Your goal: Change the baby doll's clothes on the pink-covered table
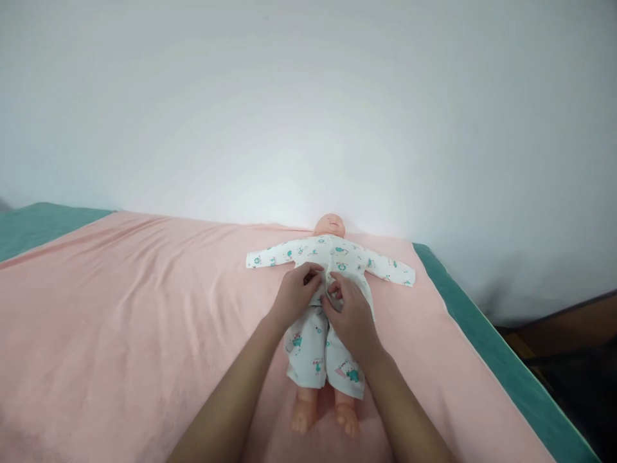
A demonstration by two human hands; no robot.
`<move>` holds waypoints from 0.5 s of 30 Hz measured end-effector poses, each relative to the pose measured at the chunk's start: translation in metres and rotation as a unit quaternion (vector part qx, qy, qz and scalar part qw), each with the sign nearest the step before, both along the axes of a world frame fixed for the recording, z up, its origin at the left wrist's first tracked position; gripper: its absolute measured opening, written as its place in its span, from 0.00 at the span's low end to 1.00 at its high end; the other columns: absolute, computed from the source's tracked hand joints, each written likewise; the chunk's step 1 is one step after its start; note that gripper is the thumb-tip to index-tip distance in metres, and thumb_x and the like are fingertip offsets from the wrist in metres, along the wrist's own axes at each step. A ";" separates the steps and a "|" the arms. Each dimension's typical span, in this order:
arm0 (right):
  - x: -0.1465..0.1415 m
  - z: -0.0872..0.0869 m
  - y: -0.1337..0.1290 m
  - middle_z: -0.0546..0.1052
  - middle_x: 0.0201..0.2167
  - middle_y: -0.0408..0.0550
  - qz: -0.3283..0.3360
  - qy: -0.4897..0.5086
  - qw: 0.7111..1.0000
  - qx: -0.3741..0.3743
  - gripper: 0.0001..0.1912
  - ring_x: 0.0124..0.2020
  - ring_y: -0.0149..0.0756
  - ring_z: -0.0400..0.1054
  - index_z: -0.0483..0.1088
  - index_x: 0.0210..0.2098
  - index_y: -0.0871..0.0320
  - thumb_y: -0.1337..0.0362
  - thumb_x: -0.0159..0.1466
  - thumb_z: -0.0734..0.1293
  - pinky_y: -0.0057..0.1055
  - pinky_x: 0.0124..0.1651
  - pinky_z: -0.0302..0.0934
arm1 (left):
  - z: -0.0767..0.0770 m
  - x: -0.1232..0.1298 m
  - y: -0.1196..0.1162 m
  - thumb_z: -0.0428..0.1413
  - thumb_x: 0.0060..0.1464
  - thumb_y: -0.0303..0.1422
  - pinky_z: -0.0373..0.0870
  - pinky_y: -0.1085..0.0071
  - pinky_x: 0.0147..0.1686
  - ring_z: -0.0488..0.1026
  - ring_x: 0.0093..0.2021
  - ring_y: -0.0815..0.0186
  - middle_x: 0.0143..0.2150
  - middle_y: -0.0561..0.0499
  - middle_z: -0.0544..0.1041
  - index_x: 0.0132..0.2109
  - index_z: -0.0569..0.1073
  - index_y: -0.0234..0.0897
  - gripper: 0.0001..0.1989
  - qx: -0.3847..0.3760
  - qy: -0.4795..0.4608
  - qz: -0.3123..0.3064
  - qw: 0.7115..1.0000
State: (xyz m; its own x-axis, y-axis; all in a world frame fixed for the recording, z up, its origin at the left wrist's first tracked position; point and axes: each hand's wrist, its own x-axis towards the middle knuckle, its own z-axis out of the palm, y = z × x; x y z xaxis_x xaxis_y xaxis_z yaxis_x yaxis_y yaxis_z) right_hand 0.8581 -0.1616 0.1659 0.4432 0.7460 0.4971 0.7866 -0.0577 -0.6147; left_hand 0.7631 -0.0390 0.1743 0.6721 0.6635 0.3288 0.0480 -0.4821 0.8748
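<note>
A baby doll [330, 224] lies on its back, feet toward me, dressed in a white printed shirt [349, 256] and matching trousers [308, 347]. The shirt's long sleeves stretch out to both sides. At the lower front of the shirt, my left hand [299, 289] pinches the cloth beside the middle opening. Just across from it, my right hand [349, 312] has its fingers curled on the other front edge. The fastening between my fingertips is too small and covered to make out. Both of the doll's bare feet [304, 415] stick out below the trouser legs.
A pink sheet [144, 321], wrinkled at the left, lies under the doll. Green bedding [486, 341] shows along the right edge and at the far left. A pale wall [289, 116] rises directly behind the doll's head. Dark brown furniture [569, 328] stands beyond the right side.
</note>
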 end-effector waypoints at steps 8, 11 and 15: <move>-0.008 -0.014 -0.028 0.71 0.43 0.51 -0.058 0.086 0.990 0.096 0.11 0.45 0.40 0.66 0.68 0.45 0.54 0.61 0.65 0.60 0.39 0.47 0.65 | -0.056 -0.048 -0.018 0.45 0.56 0.23 0.69 0.65 0.46 0.71 0.46 0.63 0.43 0.49 0.73 0.44 0.73 0.42 0.16 0.052 -0.039 0.115 0.991; -0.007 -0.025 -0.045 0.69 0.48 0.55 -0.117 0.086 0.984 0.103 0.15 0.49 0.44 0.64 0.65 0.49 0.55 0.64 0.63 0.59 0.44 0.50 0.64 | -0.067 -0.064 -0.023 0.45 0.47 0.17 0.68 0.66 0.48 0.69 0.49 0.63 0.47 0.48 0.72 0.48 0.71 0.41 0.24 0.059 -0.010 0.105 0.993; -0.003 -0.038 -0.058 0.66 0.52 0.56 -0.152 0.060 0.984 0.063 0.23 0.55 0.47 0.59 0.65 0.51 0.55 0.72 0.57 0.57 0.48 0.55 0.58 | -0.069 -0.065 -0.029 0.49 0.49 0.20 0.68 0.67 0.42 0.70 0.45 0.62 0.47 0.46 0.71 0.48 0.70 0.40 0.20 0.064 0.037 0.146 0.987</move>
State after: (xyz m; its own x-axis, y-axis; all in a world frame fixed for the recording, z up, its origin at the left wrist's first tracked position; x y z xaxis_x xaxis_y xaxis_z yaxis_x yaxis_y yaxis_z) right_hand 0.8547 -0.2199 0.1281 0.6979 0.5050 0.5079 0.6657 -0.1958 -0.7201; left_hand 0.6978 -0.0678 0.1056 0.4835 0.7890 0.3791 0.2628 -0.5440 0.7969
